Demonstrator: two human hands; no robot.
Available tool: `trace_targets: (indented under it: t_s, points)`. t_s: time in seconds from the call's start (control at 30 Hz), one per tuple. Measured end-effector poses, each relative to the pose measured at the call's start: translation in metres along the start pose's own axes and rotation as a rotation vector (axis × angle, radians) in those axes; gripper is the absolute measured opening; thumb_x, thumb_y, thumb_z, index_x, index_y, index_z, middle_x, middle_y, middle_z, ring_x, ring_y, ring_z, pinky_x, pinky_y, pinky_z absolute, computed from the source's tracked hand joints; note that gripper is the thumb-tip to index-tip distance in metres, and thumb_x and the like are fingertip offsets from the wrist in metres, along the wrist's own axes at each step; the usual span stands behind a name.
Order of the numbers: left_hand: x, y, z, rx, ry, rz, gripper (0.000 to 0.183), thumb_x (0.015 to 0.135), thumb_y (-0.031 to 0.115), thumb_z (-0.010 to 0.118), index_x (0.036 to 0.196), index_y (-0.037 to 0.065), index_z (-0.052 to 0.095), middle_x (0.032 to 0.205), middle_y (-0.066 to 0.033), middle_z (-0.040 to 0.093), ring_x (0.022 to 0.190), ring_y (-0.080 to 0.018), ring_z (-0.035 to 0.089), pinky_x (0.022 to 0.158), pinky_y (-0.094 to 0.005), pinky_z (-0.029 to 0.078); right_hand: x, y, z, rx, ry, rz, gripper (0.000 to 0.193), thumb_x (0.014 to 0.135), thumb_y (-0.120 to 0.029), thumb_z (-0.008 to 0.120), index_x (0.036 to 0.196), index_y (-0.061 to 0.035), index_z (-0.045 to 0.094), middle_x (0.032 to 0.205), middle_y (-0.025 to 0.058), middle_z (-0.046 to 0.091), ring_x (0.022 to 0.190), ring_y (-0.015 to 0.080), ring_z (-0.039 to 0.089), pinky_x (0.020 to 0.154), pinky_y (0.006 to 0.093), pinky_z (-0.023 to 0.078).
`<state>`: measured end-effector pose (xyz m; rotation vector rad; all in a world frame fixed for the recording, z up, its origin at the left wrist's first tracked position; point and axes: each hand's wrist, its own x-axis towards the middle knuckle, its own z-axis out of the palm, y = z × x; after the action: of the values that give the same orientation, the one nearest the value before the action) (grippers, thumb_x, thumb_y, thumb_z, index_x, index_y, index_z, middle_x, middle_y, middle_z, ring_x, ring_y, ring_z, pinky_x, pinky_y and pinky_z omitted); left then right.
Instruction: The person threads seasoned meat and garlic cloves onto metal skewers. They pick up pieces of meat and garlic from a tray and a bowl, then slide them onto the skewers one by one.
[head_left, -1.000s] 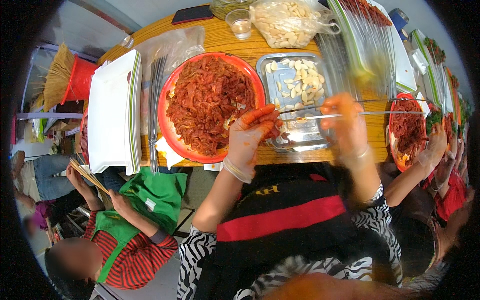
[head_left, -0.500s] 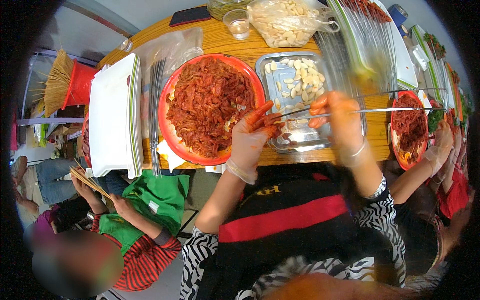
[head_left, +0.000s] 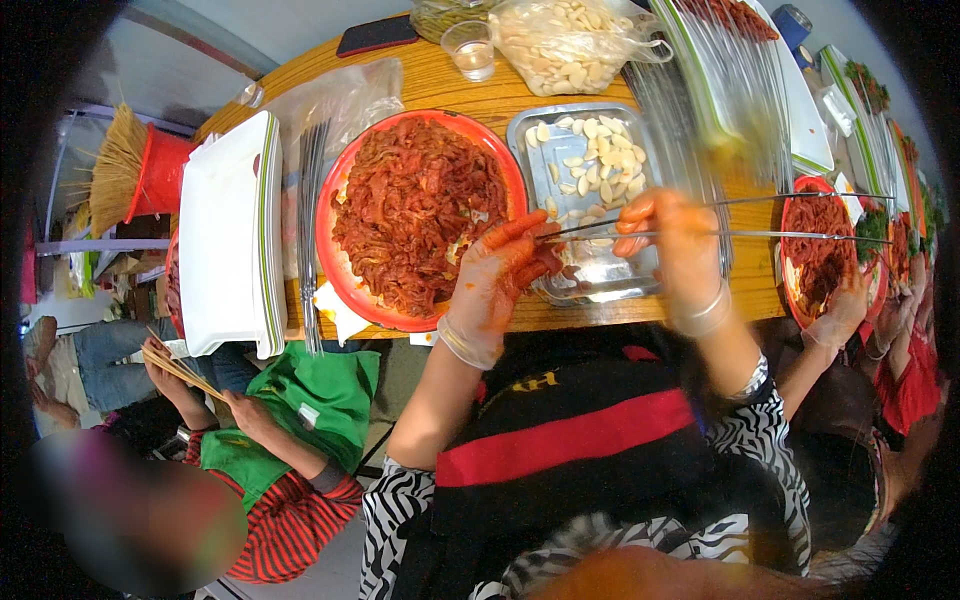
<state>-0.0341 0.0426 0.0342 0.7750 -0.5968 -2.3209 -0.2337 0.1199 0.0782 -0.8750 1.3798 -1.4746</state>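
My left hand [head_left: 492, 285], in a clear plastic glove stained orange-red, is closed on a piece of red marinated meat [head_left: 545, 262] at the tips of two metal skewers [head_left: 775, 234]. My right hand [head_left: 678, 240], gloved as well and slightly blurred, pinches the skewers, whose shafts reach out to the right. A red-rimmed basin [head_left: 322, 205] heaped with marinated meat strips [head_left: 415, 210] lies left of my hands. Behind and below the skewers sits a metal tray [head_left: 522, 150] with pale garlic cloves [head_left: 605, 160]; my right hand hides part of it.
Bare metal skewers [head_left: 314, 200] lie beside a stack of white trays [head_left: 228, 235]. At the back are a bag of garlic [head_left: 560, 50], a clear cup [head_left: 472, 58] and a phone [head_left: 376, 36]. Co-workers' hands are at right, by another meat basin [head_left: 786, 250], and at lower left, holding sticks [head_left: 190, 375].
The skewers' far ends have dipped a little, and my right hand has shifted slightly lower. At right, a co-worker's gloved hand has moved left to the meat basin there.
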Motion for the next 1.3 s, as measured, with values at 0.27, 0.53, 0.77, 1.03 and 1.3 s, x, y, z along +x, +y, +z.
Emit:
trace_targets:
  t_s: [0.27, 0.53, 0.77, 1.03, 1.3]
  points:
    - [0.002, -0.005, -0.007, 0.085, 0.069, -0.030, 0.030, 0.088, 0.010, 0.055, 0.115, -0.001, 0.055, 0.110, -0.0171, 0.061, 0.084, -0.0254, 0.063, 0.076, -0.0323, 0.052, -0.003, 0.000, 0.000, 0.011, 0.019, 0.081, 0.045, 0.096, -0.035, 0.044, 0.087, 0.0059, 0.059, 0.079, 0.0163, 0.063, 0.063, 0.0217, 0.064, 0.058, 0.0290, 0.054]
    - [0.005, 0.001, -0.010, 0.065, 0.034, -0.011, 0.023, 0.087, 0.008, 0.054, 0.108, -0.002, 0.059, 0.099, -0.0158, 0.063, 0.069, -0.0216, 0.060, 0.064, -0.0307, 0.050, -0.001, 0.010, -0.018, 0.026, -0.037, 0.016, 0.045, 0.096, -0.035, 0.044, 0.087, 0.0054, 0.061, 0.080, 0.0161, 0.064, 0.062, 0.0198, 0.064, 0.058, 0.0284, 0.053]
    - [0.006, 0.008, -0.010, 0.077, 0.029, -0.065, 0.029, 0.088, 0.012, 0.053, 0.113, -0.002, 0.055, 0.101, -0.0159, 0.063, 0.073, -0.0222, 0.061, 0.062, -0.0312, 0.049, 0.003, 0.013, -0.002, 0.042, -0.200, -0.029, 0.045, 0.096, -0.035, 0.044, 0.085, 0.0056, 0.060, 0.079, 0.0137, 0.062, 0.063, 0.0206, 0.064, 0.057, 0.0275, 0.053]
    - [0.009, 0.010, -0.002, 0.283, 0.024, -0.111, 0.032, 0.087, 0.013, 0.058, 0.116, 0.000, 0.055, 0.105, -0.0133, 0.065, 0.088, -0.0193, 0.065, 0.067, -0.0262, 0.050, 0.003, 0.034, -0.007, 0.260, 0.001, 0.200, 0.046, 0.094, -0.043, 0.044, 0.082, -0.0005, 0.056, 0.075, 0.0117, 0.059, 0.056, 0.0194, 0.062, 0.049, 0.0271, 0.053]
    - [0.004, 0.001, -0.007, 0.312, 0.074, -0.079, 0.033, 0.086, 0.013, 0.058, 0.116, 0.000, 0.056, 0.106, -0.0113, 0.065, 0.094, -0.0180, 0.064, 0.074, -0.0233, 0.048, 0.007, 0.034, -0.005, 0.321, 0.097, 0.186, 0.047, 0.094, -0.044, 0.044, 0.083, 0.0006, 0.056, 0.074, 0.0121, 0.058, 0.055, 0.0216, 0.063, 0.050, 0.0283, 0.055]
